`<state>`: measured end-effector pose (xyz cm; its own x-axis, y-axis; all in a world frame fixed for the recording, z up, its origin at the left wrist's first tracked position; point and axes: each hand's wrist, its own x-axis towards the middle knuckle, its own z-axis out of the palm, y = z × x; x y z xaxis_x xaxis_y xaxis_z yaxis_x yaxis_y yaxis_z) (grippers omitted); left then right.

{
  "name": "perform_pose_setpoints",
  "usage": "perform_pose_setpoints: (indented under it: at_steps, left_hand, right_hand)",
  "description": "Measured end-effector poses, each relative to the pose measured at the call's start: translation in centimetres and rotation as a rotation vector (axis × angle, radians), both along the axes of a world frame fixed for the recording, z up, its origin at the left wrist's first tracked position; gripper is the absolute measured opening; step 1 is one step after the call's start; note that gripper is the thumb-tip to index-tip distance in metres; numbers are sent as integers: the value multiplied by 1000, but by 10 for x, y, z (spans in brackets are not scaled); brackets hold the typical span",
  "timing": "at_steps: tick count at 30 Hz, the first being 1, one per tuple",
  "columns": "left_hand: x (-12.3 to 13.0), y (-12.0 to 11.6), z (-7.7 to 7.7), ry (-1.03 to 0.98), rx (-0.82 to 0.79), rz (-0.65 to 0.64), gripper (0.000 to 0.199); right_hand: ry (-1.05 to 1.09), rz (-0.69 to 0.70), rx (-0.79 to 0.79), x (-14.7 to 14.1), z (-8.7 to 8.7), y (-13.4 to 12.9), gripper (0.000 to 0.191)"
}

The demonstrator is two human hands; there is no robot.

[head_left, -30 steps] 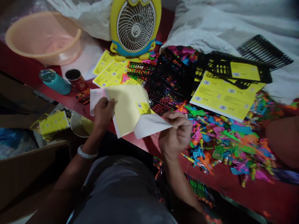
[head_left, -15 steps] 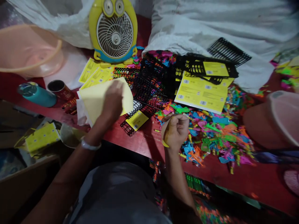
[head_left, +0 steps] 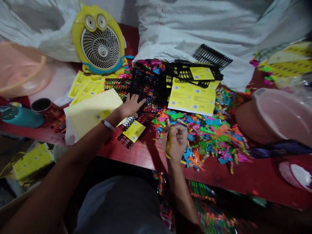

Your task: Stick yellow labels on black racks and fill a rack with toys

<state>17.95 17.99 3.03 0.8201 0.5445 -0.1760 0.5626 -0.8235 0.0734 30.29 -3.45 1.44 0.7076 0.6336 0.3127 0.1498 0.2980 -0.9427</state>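
Observation:
My left hand (head_left: 131, 105) is open, fingers spread, over a pile of black plastic grid trays (head_left: 156, 83); I cannot tell whether it touches them. Under its wrist lies a pale backing sheet (head_left: 85, 109) with one yellow label left on it. My right hand (head_left: 178, 138) is closed in a pinch on a small curled yellow label (head_left: 168, 152), pale on one side. Between the hands, a black tray with a yellow label (head_left: 134, 131) stuck on it lies at the table edge. Beside my right hand spreads a heap of colourful small plastic pieces (head_left: 214, 136).
A yellow fan (head_left: 102, 48) stands at the back left, near a peach basin (head_left: 21, 71), a dark red cup (head_left: 45, 109) and a teal bottle (head_left: 24, 116). Yellow label sheets (head_left: 192, 97) lie behind the heap. A pink tub (head_left: 258, 113) and white sacks (head_left: 195, 29) border the table.
My left hand has moved right, off the pale sheet to the black trays, and its fingers have spread. My right hand still pinches the label. The view has shifted right.

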Motion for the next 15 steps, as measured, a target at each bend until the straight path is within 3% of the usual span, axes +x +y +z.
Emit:
perform_pose_setpoints:
  at_steps: [7,12,15]
  left_hand:
    - [-4,-2,-2,28,83,-47,73]
    - [-9,-4,-5,53,97,-60,78]
    - [-17,3,2,-17,58,-83,77]
  right_hand:
    - [26,19,39,0,5,7,26]
    - [59,-3,16,-2,1,3,29]
    - [57,-17,2,-3,-1,-2,30]
